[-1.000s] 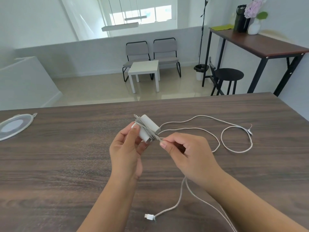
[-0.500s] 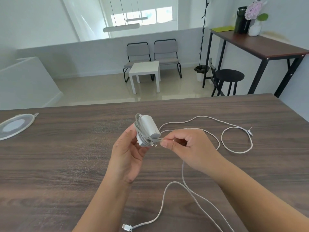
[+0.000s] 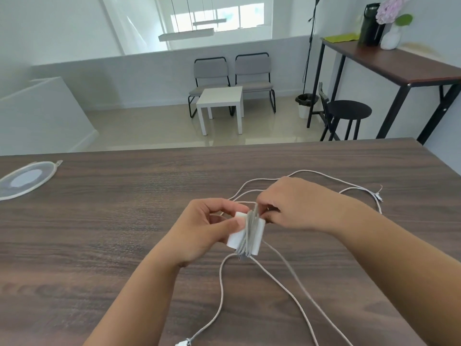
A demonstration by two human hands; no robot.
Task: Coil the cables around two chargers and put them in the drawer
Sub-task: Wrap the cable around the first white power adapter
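A white charger block point(image 3: 237, 237) with several turns of grey cable around its middle is held above the dark wooden table point(image 3: 124, 233). My left hand point(image 3: 199, 231) grips the block's left side. My right hand point(image 3: 296, 203) pinches the cable at the block's top right edge. The loose grey cable point(image 3: 220, 290) hangs from the block and trails toward me, ending in a white plug point(image 3: 183, 343) at the bottom edge. A second white cable point(image 3: 361, 189) lies looped on the table behind my right hand. No second charger block or drawer is visible.
A round flat pouch with a zipper point(image 3: 25, 179) lies at the table's far left. Beyond the table's far edge are a white side table point(image 3: 220, 98), two grey chairs, a black stool point(image 3: 349, 112) and a tall desk point(image 3: 389, 63) at right.
The block has been turned so the wound cable faces me. My right hand moved up and over to the block's top right. The loose cable's plug end slid across the table near me.
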